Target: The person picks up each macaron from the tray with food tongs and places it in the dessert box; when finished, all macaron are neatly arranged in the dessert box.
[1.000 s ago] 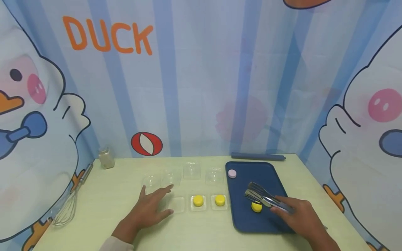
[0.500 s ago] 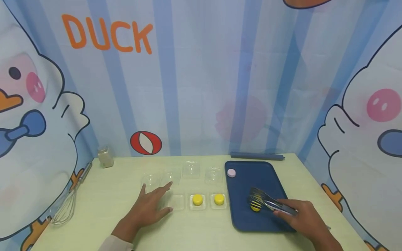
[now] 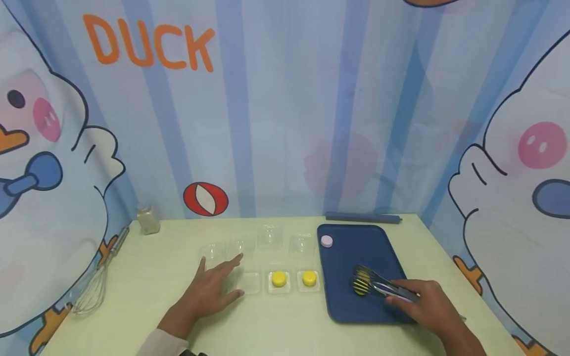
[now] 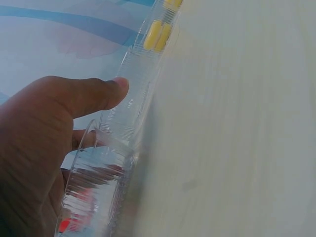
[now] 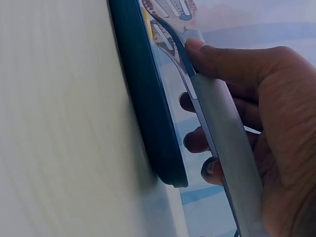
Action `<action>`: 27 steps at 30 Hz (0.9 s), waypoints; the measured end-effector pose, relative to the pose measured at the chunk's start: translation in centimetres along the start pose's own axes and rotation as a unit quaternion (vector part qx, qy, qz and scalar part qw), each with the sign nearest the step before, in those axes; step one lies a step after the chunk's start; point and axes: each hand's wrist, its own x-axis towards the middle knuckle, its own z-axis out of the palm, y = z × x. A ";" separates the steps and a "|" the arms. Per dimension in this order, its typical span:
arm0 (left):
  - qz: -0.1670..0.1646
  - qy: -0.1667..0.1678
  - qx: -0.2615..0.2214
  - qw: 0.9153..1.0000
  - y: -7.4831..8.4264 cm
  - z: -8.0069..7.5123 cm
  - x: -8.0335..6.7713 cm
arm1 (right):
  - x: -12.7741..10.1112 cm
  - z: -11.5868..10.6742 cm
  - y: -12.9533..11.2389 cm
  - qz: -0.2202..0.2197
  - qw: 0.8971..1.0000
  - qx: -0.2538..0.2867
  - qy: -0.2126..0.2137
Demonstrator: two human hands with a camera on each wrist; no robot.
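My right hand [image 3: 431, 304] grips metal tongs [image 3: 389, 289], thumb on one arm and fingers curled round the other in the right wrist view. Their slotted heads lie over a yellow macaron [image 3: 360, 287] on the dark blue tray [image 3: 352, 312], its yellow showing through the slots. My left hand [image 3: 206, 291] holds nothing; its fingers are spread beside a clear plastic box [image 3: 250, 283], its thumb near the rim. In the left wrist view, another clear box [image 4: 98, 182] stands in front of the fingers. Two more boxes each hold a yellow macaron [image 3: 279, 279].
A pale pink macaron [image 3: 327, 241] lies at the tray's far left corner. Several clear lids [image 3: 270, 237] stand up behind the boxes. A rolling pin [image 3: 362, 217] lies along the back edge. At the left are a whisk [image 3: 95, 284] and a glass shaker [image 3: 148, 220].
The tongs have come down from above and left of the yellow macaron, and their heads now cover it. My left hand has stayed in place beside the box.
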 end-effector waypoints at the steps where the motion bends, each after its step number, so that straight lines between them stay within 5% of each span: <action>1: -0.002 0.001 -0.001 1.000 0.0 -0.1 0.0 | 0.1 0.0 0.0 0.000 1.000 0.001 0.000; 12: -0.006 -0.002 -0.009 1.000 -0.2 0.1 -0.1 | 0.3 -0.1 0.1 0.017 0.999 -0.004 -0.027; 27: -0.028 -0.027 -0.024 0.999 0.0 0.0 0.2 | 0.2 0.2 0.5 -0.010 1.000 -0.014 0.003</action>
